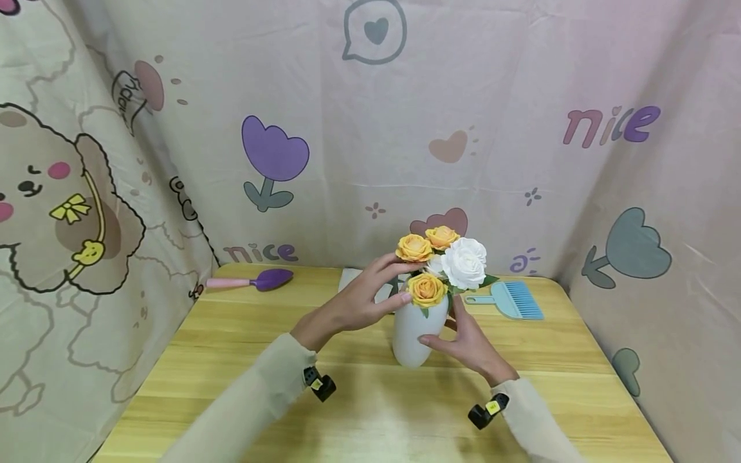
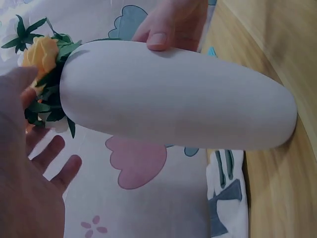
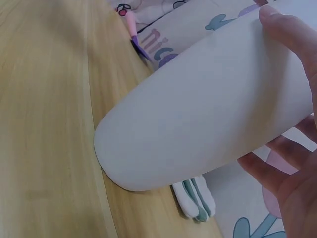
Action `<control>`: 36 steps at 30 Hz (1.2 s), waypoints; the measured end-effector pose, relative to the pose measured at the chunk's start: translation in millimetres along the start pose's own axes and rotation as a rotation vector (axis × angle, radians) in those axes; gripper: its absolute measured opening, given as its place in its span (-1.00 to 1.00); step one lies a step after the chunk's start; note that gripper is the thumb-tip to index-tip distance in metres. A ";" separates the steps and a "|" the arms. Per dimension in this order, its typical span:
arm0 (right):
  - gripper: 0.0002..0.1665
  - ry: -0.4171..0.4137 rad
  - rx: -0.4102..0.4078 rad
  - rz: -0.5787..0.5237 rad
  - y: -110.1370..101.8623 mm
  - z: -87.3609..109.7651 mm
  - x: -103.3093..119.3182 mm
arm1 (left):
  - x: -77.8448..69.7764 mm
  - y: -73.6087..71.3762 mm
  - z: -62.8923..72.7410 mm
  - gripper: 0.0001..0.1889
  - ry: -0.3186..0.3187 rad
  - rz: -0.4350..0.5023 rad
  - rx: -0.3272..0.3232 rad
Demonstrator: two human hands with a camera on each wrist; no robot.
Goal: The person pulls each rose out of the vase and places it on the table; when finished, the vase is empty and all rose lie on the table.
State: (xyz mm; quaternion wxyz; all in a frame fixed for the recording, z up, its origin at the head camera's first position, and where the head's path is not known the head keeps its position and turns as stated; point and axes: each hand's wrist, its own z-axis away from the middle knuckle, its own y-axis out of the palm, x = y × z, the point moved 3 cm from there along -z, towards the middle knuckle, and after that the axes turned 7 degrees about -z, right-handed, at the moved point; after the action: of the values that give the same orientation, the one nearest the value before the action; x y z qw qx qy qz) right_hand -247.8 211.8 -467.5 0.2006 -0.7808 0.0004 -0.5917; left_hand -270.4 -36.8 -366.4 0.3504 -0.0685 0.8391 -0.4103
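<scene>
A white vase (image 1: 410, 335) stands on the wooden table, holding artificial flowers: yellow roses (image 1: 426, 290) and white blooms (image 1: 465, 262) with green leaves. My right hand (image 1: 471, 346) grips the vase's side, thumb in front and fingers behind, as the right wrist view of the vase (image 3: 198, 114) also shows. At the flowers is my left hand (image 1: 365, 297), its thumb touching the lower yellow rose and its fingers extended beside the upper blooms. In the left wrist view those fingers are spread loosely next to the yellow rose (image 2: 42, 55). Stems inside the vase are hidden.
A purple trowel (image 1: 274, 279) with a pink handle lies at the table's back left. To the right of the vase lies a light blue toothed tool (image 1: 521, 300). Behind the vase is a white and grey-green cloth item (image 2: 227, 198), perhaps gloves. Printed curtains (image 1: 370, 128) enclose the table.
</scene>
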 end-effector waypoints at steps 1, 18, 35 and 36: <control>0.29 0.001 -0.001 -0.006 0.4 0.0 -0.4 | -0.7 0.6 -1.2 -0.44 -0.004 0.012 0.005; 0.35 -0.005 -0.007 -0.026 -0.2 -0.2 -1.0 | -15.6 -0.9 -15.9 -0.48 0.074 0.059 -0.216; 0.38 0.004 -0.013 -0.025 -0.6 -3.8 -1.1 | -35.8 -35.6 -31.5 -0.54 0.073 0.269 -0.420; 0.39 0.002 -0.013 -0.027 -0.5 -4.0 -0.5 | -34.1 -35.5 -30.2 -0.54 0.053 0.274 -0.420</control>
State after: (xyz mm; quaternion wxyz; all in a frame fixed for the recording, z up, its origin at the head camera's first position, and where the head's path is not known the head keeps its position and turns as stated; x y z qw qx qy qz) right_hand -251.8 211.1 -466.9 0.1875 -0.7813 -0.0058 -0.5952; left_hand -270.6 -26.9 -309.5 0.3587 -0.0146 0.9164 -0.1770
